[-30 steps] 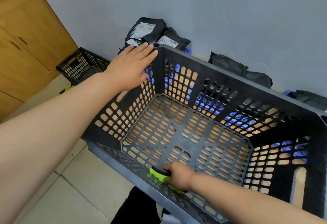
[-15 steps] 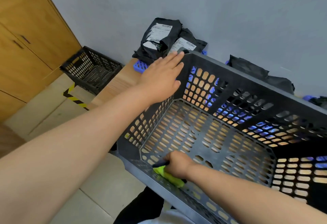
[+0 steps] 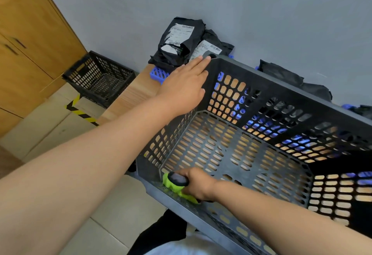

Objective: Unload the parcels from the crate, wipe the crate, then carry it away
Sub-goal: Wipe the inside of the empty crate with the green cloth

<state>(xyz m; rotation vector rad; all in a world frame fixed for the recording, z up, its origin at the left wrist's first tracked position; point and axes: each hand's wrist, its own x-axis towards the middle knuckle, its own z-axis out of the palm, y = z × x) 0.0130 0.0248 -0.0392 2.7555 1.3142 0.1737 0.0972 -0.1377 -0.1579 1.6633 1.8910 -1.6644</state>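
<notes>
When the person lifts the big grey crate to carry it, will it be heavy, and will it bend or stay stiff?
Probably light for its size: the crate is empty and full of holes. Likely stiff: its thick rim looks straight under the left hand. It is bulky, so the right hand would likely drop the green scrubber first.

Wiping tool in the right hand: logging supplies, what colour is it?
The wiping tool is lime green with a dark grey top; head view.
</notes>
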